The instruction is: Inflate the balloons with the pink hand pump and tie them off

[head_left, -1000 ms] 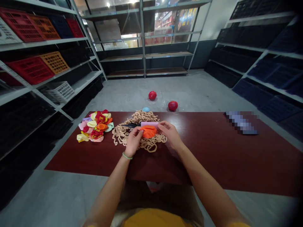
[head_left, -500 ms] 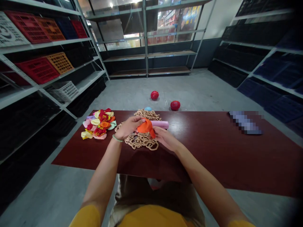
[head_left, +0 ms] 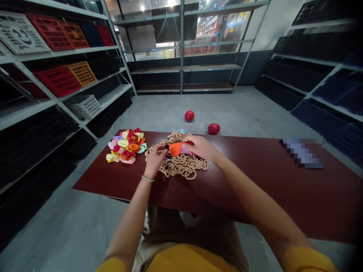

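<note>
A limp orange balloon (head_left: 175, 148) is stretched between my two hands above a heap of beige cord (head_left: 181, 166) on the dark red table (head_left: 255, 181). My left hand (head_left: 154, 160) pinches the balloon's left end, fingers closed. My right hand (head_left: 200, 147) is closed over the balloon's right side and a pink tube (head_left: 185, 150) that lies partly hidden under it. A pile of uninflated coloured balloons (head_left: 126, 145) lies to the left of the cord.
Two red balls (head_left: 189, 115) (head_left: 213, 129) and a small blue one (head_left: 182, 131) lie on the grey floor beyond the table. Metal shelves with red, orange and white crates (head_left: 82, 73) line the left; dark shelving stands at right. A blurred-out object (head_left: 303, 153) rests at the table's right.
My right hand has moved from under the balloon to on top of it and the pink tube. My left hand dropped lower, holding the balloon's end. The view shifted slightly.
</note>
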{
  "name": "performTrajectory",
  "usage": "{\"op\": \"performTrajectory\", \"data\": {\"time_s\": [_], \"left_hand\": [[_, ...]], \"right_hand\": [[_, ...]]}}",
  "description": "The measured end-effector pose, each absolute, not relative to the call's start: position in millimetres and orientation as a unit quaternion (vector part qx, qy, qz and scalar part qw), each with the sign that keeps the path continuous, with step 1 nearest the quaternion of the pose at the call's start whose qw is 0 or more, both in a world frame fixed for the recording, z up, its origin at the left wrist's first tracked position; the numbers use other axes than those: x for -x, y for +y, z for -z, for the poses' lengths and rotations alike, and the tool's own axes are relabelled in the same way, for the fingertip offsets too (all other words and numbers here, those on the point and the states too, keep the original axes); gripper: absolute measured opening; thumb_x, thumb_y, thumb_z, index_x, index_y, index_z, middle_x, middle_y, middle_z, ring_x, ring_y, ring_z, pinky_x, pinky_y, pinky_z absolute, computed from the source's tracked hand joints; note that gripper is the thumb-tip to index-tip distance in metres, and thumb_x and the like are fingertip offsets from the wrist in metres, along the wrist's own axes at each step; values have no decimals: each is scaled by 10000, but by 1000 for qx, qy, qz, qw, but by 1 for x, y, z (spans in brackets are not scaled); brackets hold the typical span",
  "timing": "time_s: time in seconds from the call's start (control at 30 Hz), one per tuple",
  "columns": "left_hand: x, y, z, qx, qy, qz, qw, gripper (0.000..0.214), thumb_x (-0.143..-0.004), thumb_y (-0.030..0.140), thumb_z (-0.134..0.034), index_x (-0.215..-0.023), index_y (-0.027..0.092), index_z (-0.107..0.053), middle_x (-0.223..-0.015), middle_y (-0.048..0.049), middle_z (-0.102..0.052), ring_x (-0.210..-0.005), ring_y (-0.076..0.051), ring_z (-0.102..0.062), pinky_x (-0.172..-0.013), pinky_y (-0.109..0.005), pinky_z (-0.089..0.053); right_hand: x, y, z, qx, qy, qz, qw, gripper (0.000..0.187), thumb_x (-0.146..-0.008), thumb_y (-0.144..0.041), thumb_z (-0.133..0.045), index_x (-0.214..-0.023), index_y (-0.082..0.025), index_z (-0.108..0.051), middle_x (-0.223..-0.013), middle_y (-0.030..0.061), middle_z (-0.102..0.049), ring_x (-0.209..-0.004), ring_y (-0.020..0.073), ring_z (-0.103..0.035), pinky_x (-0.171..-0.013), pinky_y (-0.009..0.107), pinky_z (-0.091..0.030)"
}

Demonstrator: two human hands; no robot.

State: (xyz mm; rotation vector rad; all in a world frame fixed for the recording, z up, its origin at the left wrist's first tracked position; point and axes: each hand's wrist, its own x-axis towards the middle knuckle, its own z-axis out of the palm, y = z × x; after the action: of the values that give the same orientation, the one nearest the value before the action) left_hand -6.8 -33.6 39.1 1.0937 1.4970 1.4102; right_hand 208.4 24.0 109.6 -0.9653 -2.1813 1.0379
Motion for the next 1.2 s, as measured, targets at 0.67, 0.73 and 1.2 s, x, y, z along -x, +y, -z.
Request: {"op": "performTrajectory", "data": {"time_s": [0.67, 0.73, 1.2], "left_hand": [[-10, -53, -44, -231, 304, -717, 583, 271, -882, 314, -656, -1076, 129, -697, -1086, -113, -734, -1036, -216, -687, -938, -341, -531], [-4, -44, -44, -233, 306, -725, 571, 271, -872, 324, -669, -1057, 129, -692, -1043, -111, -741, -995, -213, -701, -928, -352, -536], [35, 21, -19, -273, 363, -737, 500, 551, -789, 283, -765, -1261, 184, -498, -966, -72, -727, -869, -171, -724, -832, -319, -575]], "right_hand": [[-166, -8, -94, 281, -898, -232, 248, 255, -916, -256, -578, -1165, -245, -634, -968, 22, -697, -822, 156, -631, -751, 294, -485], [-183, 1, -88, 320, -886, -215, 259, 260, -954, -294, -513, -1177, -236, -633, -958, 28, -703, -814, 161, -639, -747, 300, -498], [-237, 31, -4, 410, -889, 112, 173, 495, -921, -305, -519, -1386, -137, -508, -1215, 170, -630, -1058, 313, -594, -865, 440, -482]]}}
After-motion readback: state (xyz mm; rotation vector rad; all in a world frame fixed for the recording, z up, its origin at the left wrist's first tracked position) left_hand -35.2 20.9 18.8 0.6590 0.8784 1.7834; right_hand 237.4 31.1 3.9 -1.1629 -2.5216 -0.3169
